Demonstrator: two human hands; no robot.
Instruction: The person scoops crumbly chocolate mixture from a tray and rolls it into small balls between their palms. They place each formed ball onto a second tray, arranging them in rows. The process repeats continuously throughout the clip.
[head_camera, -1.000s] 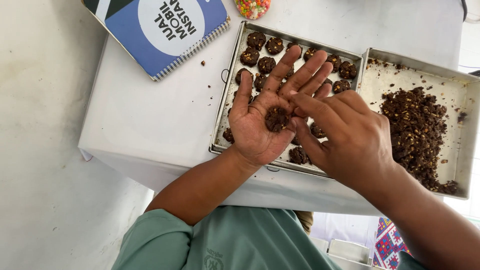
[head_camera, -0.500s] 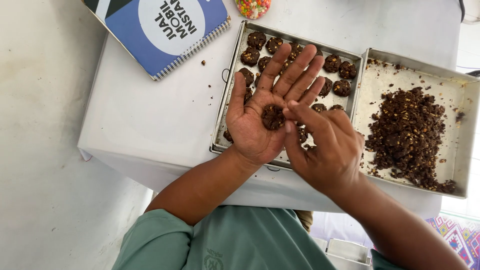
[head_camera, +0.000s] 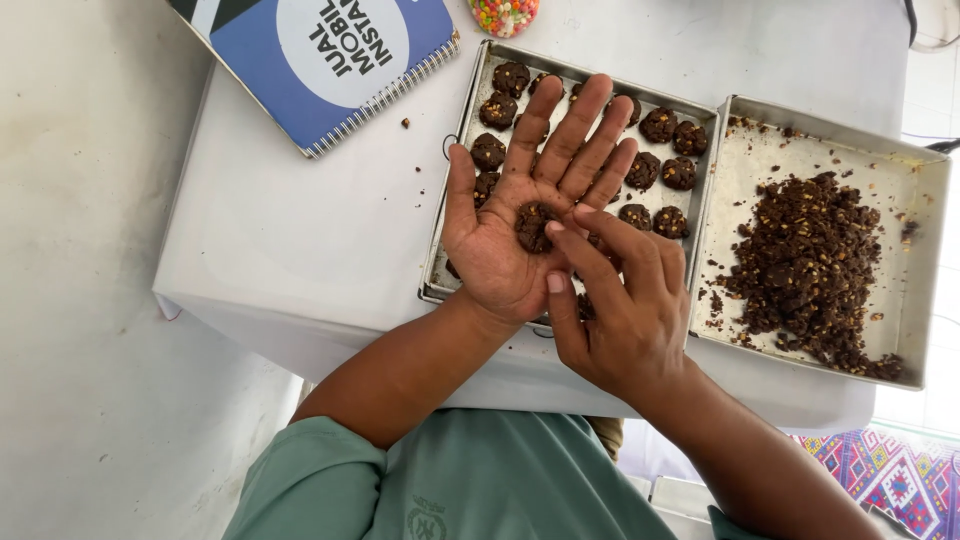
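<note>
My left hand (head_camera: 495, 262) lies palm up, fingers spread, over a metal tray (head_camera: 452, 190) that holds several dark chocolate dough balls (head_camera: 660, 124) with nut bits. One flattened dough ball (head_camera: 530, 226) rests in the middle of that palm. My right hand (head_camera: 625, 315) is just to the right of it, back facing up. Its index fingertip touches the edge of the dough ball on my palm, and the thumb lies against the heel of my left hand.
A second metal tray (head_camera: 745, 150) at the right holds a loose pile of chocolate dough (head_camera: 810, 260) and crumbs. A blue spiral notebook (head_camera: 320, 60) lies at the back left of the white table (head_camera: 290, 250). A jar of coloured sprinkles (head_camera: 503, 14) stands behind the trays.
My right hand has slid back off my left palm toward me, uncovering the dough ball. Now only its fingertip touches it. My left hand stayed flat and open.
</note>
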